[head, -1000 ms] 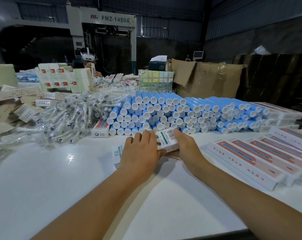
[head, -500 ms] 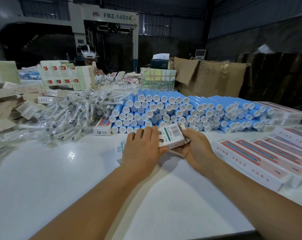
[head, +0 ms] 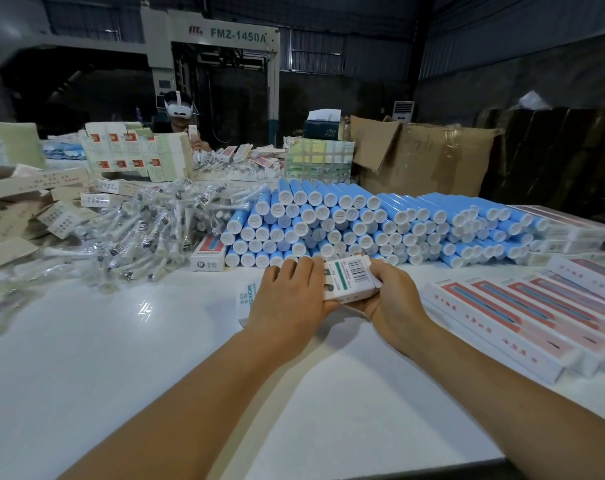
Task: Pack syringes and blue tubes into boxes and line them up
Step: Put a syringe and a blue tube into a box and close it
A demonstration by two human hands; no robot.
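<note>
Box [head: 349, 278] held low over table [head: 121, 358], before blue tubes [head: 346, 220]. Left hand [head: 290, 303] curled over top; right hand [head: 394, 299] gripping end. Likely light, crushable cardboard; best gripped by edges.

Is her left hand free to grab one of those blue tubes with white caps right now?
Probably not yet. The left hand lies on the white barcoded carton, which the right hand also holds. The stack of blue tubes with white caps sits unobstructed just beyond its fingertips.
</note>
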